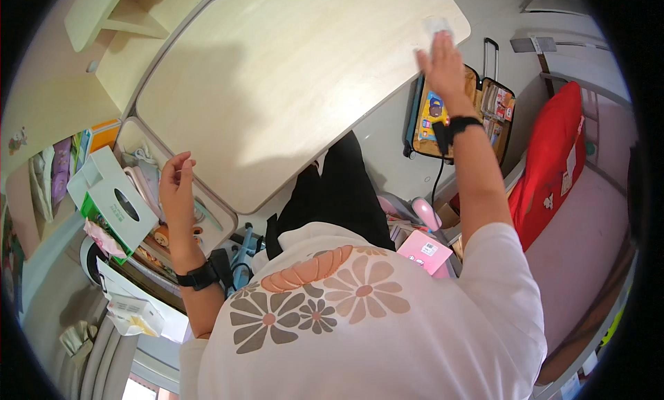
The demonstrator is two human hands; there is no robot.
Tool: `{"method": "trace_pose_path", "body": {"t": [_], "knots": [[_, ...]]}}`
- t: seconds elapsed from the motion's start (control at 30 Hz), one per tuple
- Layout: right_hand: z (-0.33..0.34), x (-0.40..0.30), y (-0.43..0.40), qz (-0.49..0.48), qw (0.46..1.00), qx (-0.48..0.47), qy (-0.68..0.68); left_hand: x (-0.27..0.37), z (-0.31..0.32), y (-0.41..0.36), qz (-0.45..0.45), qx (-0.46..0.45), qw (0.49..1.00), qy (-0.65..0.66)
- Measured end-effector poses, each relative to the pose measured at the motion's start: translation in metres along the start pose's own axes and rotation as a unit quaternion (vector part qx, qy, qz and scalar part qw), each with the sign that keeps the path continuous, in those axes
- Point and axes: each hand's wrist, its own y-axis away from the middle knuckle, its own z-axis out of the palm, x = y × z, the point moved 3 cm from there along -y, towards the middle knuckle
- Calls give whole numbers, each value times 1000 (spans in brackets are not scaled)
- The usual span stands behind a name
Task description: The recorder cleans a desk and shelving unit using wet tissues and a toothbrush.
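A pale wood-grain tabletop [290, 88] with rounded corners spreads before me. My right hand [445, 62] reaches to its far right corner, blurred, with a thin white tissue or wipe [439, 25] under the fingertips against the surface. At the table's left end hovers my left hand [177, 184], holding nothing, its fingers loosely bent and apart. It is near a side shelf [210, 226] bearing small items, including a green pen-like stick [208, 216]. Beside that hand stands a white tissue box [116, 205].
An open suitcase [433, 140] with packaged goods lies on the floor under my right forearm. A red cushion [550, 161] rests on a pink bed [576, 254] at right. A pink booklet [425, 251] lies near my right side. Books [98, 138] fill a left shelf.
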Motion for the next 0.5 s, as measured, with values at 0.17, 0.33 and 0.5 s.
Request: {"method": "trace_pose_path", "body": {"t": [0.17,0.33,0.5], "knots": [[3,-35,5,-11,1000,-22,0,14,7,-3,-11,13,1000,-5],[-75,-154,122,-317,888,-165,-290,25,18,-3,-2,40,999,25],[-72,-131,100,-264,916,-114,-278,32,23,-7,-15,37,999,21]]}}
